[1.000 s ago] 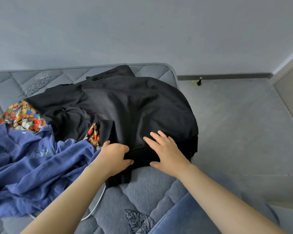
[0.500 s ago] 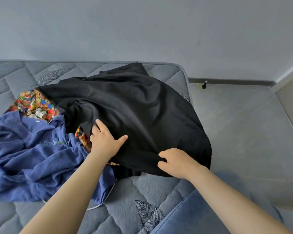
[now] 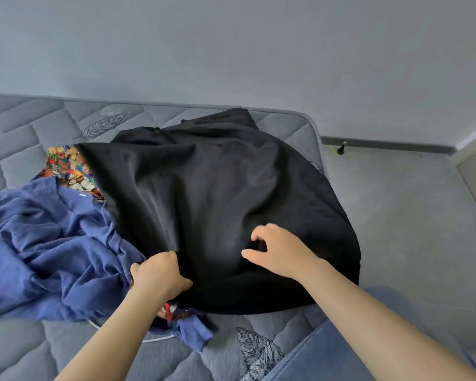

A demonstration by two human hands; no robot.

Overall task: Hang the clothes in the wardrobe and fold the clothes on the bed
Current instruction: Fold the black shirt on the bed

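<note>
Head camera: nearest, a denim-clad leg (image 3: 324, 353) sits at the lower right over the grey quilted mattress (image 3: 33, 350) of the bed. Both forearms reach forward. The left hand (image 3: 160, 273) has its fingers curled tight on the near left edge of the black garment (image 3: 204, 193), just where it meets the crumpled blue shirt (image 3: 52, 243). The right hand (image 3: 279, 251) is over the black cloth's near middle, fingers half curled and thumb spread; whether it pinches any fabric, I cannot tell. The black garment lies spread across the bed's right end, over a bright patterned garment (image 3: 66, 169). Beyond, a doorstop (image 3: 341, 148) stands on the floor by the wall.
</note>
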